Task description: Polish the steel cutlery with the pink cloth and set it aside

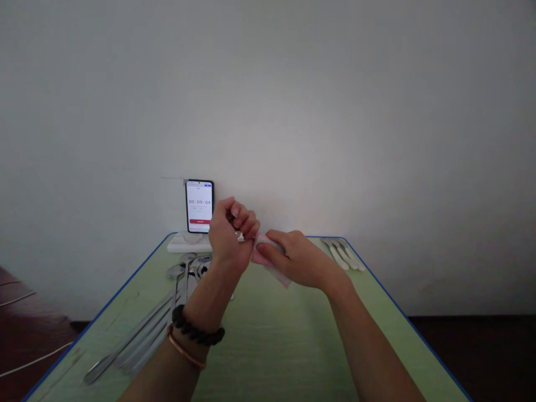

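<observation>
Left hand curls round shiny cutlery, right hand pinches pinkish cloth, seemingly mid-wipe, and another stroke would need steady grips.

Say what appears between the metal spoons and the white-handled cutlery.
In the head view: the left hand, pinkish cloth and right hand, over the green table.

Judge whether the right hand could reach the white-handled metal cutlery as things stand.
Probably yes: nothing visible stands between the right hand and the cutlery, though that hand holds a pink and white cloth.
</observation>
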{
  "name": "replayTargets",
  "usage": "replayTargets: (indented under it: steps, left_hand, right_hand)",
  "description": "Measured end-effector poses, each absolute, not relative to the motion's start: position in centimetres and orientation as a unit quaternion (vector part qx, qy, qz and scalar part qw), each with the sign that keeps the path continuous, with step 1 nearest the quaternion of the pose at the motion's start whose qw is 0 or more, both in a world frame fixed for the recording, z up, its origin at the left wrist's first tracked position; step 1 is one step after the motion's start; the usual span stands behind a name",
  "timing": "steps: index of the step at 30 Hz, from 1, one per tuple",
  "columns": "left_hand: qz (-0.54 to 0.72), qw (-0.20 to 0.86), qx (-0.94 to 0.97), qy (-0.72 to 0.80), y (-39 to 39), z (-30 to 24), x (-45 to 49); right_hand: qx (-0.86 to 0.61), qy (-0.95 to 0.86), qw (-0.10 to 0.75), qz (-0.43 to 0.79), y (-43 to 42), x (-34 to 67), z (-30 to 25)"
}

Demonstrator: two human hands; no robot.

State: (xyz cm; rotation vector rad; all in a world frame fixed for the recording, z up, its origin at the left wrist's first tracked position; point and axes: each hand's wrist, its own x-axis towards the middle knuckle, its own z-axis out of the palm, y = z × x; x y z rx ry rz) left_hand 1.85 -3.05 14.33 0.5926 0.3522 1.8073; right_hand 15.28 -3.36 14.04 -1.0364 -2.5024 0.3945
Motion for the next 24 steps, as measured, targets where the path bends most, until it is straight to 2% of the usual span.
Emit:
replayTargets:
  steps: [10,24]
  left_hand:
    - [0.824,0.515,0.222,0.084,-1.6,12.6,-3.3]
    - [0.723,0.593,0.332,0.121,-4.2,14.9,2.4]
  right_hand:
    - [-0.357,-0.895,0.181,0.194,-0.4,18.6,11.1]
    - [-0.318,-0.899,0.173,0.246,-3.2,15.7,14.0]
